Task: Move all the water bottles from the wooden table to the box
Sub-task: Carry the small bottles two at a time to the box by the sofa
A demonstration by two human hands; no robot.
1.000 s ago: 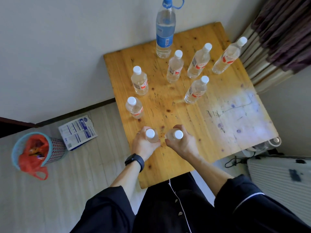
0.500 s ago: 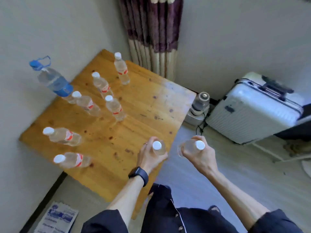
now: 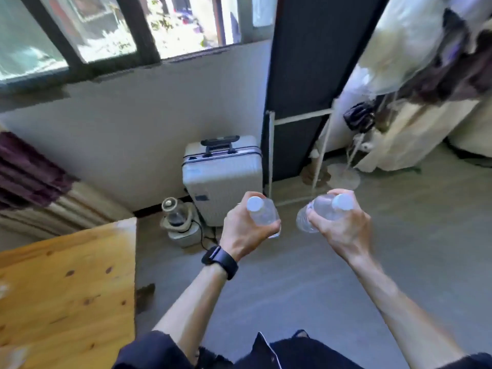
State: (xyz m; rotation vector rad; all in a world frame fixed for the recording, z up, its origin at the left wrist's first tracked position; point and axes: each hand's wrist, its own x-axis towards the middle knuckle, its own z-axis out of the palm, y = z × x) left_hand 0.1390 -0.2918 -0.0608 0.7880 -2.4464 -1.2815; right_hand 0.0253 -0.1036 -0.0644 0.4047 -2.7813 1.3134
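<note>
Our left hand (image 3: 246, 227) curls its fingers round one water bottle (image 3: 262, 213), cap towards us. Our right hand (image 3: 343, 225) grips another bottle (image 3: 323, 209) likewise, both held over the floor, past the wooden table (image 3: 66, 288).

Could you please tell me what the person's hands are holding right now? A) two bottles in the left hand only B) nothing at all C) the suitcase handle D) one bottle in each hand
D: the left hand grips one water bottle and the right hand grips a second water bottle.

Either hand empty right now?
No, the left hand grips one water bottle and the right hand grips a second water bottle.
</note>
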